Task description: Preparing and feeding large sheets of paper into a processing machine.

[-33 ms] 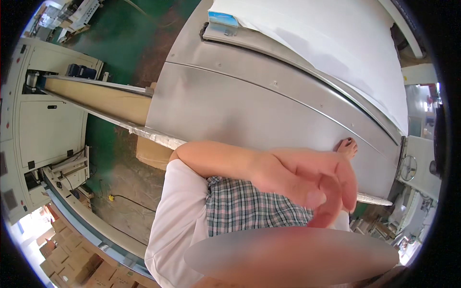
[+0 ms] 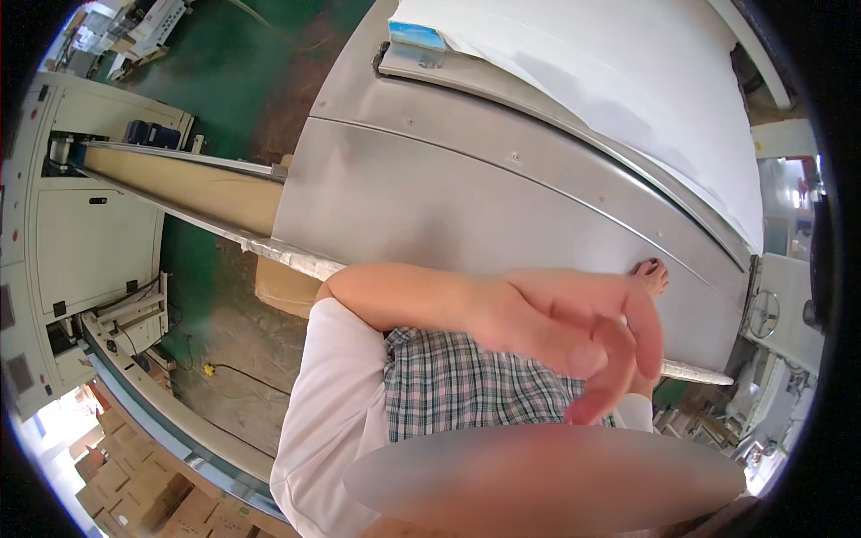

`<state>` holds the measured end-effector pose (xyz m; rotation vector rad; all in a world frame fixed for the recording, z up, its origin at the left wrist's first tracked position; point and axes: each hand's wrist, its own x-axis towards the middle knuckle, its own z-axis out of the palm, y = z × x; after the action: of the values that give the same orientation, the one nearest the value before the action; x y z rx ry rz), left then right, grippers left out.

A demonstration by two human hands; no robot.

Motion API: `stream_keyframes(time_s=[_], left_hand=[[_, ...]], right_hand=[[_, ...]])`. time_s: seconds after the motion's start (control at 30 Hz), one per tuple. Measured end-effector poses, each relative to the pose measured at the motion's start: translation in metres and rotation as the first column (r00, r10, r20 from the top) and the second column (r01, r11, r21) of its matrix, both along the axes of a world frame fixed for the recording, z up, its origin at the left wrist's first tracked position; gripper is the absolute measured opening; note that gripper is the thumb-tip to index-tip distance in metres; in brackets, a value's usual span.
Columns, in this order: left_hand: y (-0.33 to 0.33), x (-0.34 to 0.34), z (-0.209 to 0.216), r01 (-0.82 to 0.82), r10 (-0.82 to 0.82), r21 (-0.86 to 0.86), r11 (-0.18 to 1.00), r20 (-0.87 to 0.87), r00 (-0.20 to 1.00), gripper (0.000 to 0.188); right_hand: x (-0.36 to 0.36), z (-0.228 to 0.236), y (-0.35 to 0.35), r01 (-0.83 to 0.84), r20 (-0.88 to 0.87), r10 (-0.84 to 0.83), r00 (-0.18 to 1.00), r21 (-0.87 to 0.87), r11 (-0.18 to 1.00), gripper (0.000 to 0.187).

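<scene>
Across my front reaches my left forearm, and my left hand (image 2: pixel 574 332) is raised over the checked apron (image 2: pixel 475 386), holding nothing. Its fingers are loosely bent and apart, the index finger pointing down toward a smooth blurred oval. Farther right, my right hand (image 2: pixel 657 273) rests on the bare metal tabletop (image 2: pixel 430 206), small and partly hidden behind the left. Its fingers look curled around a dark gap; what they hold, if anything, cannot be made out.
White sheet material (image 2: pixel 610 63) covers the far side of the table, near a small blue box (image 2: pixel 416 36). A tan conveyor belt (image 2: pixel 188 184) runs from a cream machine cabinet (image 2: pixel 90 242) at left. Stacked cartons (image 2: pixel 134 475) stand lower left; a handwheel (image 2: pixel 762 312) is at right.
The fingers of my left hand have shifted a little, the index finger moving slightly left and away from the others. My right hand stays at the same spot on the table.
</scene>
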<state>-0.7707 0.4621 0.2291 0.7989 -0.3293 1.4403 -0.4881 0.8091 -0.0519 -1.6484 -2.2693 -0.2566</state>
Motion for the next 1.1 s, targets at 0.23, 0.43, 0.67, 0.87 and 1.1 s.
stream_keyframes(time_s=[0.23,0.43,0.67,0.87,1.1], left_hand=[[0.067,-0.138,-0.141,-0.801,0.547,-0.526,0.287,-0.596,0.588,0.016],[0.054,-0.314,-0.236,-0.746,0.124,0.2,-0.635,-0.927,-0.354,0.017],[0.086,-0.406,-0.259,-0.669,0.211,0.175,-0.722,-0.866,-0.454,0.022],[0.124,-0.416,-0.269,-0.581,-0.027,0.302,-0.756,-0.901,-0.433,0.027],[0.114,-0.432,-0.273,-0.654,0.186,0.247,-0.715,-0.835,-0.518,0.024]], right_hand=[[-0.008,0.018,-0.009,-0.057,-0.014,0.057,0.998,0.002,0.998,0.032],[0.002,0.004,0.002,-0.051,0.022,0.051,0.998,0.003,0.999,0.029],[-0.002,0.004,-0.002,-0.078,0.024,0.079,0.997,-0.019,0.997,0.03],[0.004,0.004,-0.001,-0.133,0.046,0.131,0.99,0.044,0.99,0.03],[-0.004,0.006,0.001,-0.138,0.068,0.136,0.988,0.033,0.99,0.029]])
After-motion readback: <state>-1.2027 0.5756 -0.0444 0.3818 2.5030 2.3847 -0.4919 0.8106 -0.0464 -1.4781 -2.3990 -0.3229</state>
